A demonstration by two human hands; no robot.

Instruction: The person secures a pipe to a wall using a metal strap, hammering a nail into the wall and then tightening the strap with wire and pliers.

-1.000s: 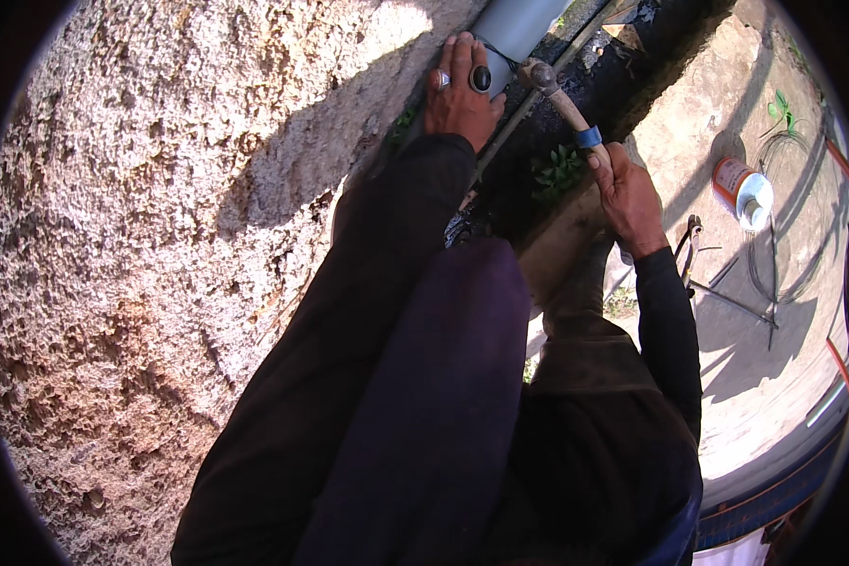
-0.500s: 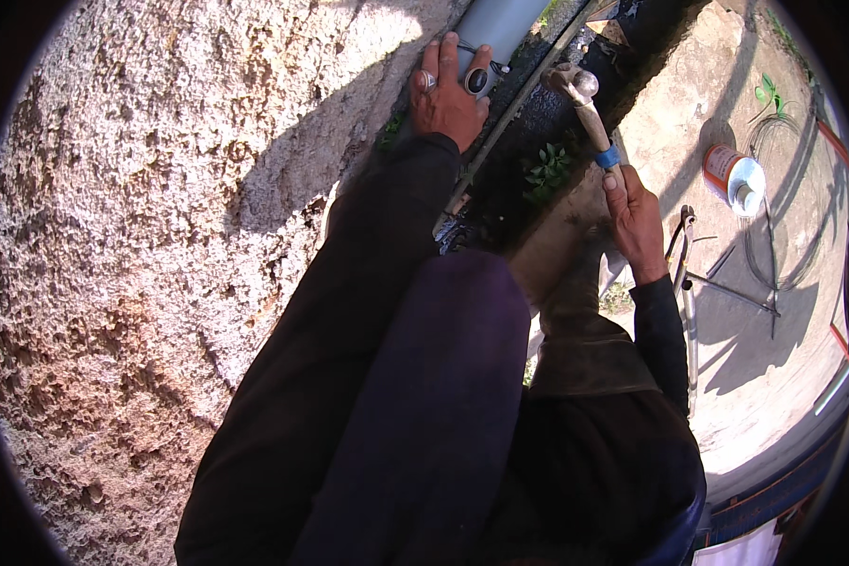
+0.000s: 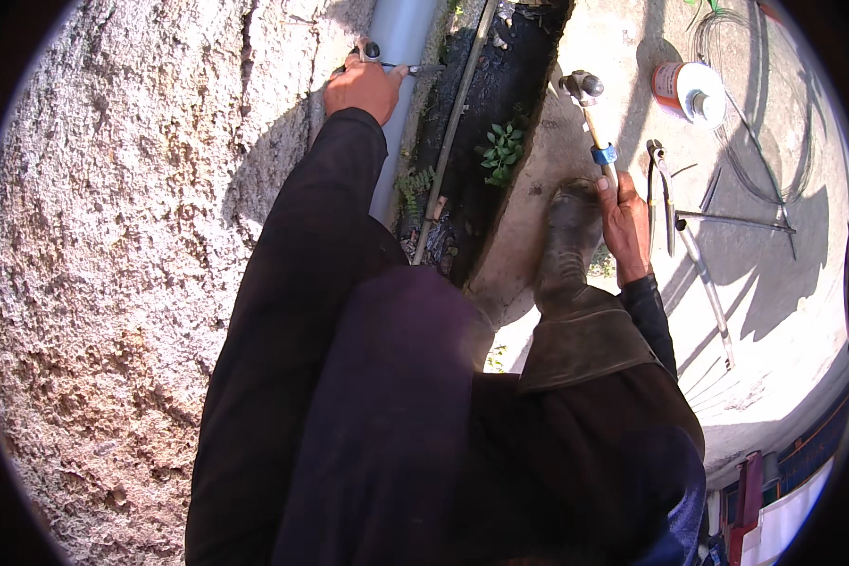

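Note:
A pale grey pipe point(image 3: 404, 26) runs along the foot of a rough wall, and a thin dark wire point(image 3: 426, 68) crosses it. My left hand point(image 3: 360, 92), with a ring showing, lies over the pipe's wall side. Its fingers are curled and the thumb is beside the wire; what they pinch is hidden. In my right hand point(image 3: 624, 224) is a hammer point(image 3: 598, 127) with a wooden handle and a blue band. Its dark metal head points away from me, above the pale concrete and apart from the pipe.
Rough wall point(image 3: 132, 236) fills the left. A dark drain channel point(image 3: 476, 94) with a small leafy plant point(image 3: 502, 154) lies right of the pipe. On the concrete are long-handled pincers point(image 3: 665, 189), an orange-and-white can point(image 3: 690, 92) and coiled wire point(image 3: 807, 160). My boot point(image 3: 571, 250) stands beside the channel.
My view has shifted, so the pipe and channel sit further left. My left hand's fingers, laid over the pipe before, are now curled at its wall side. The hammer stays in my right hand.

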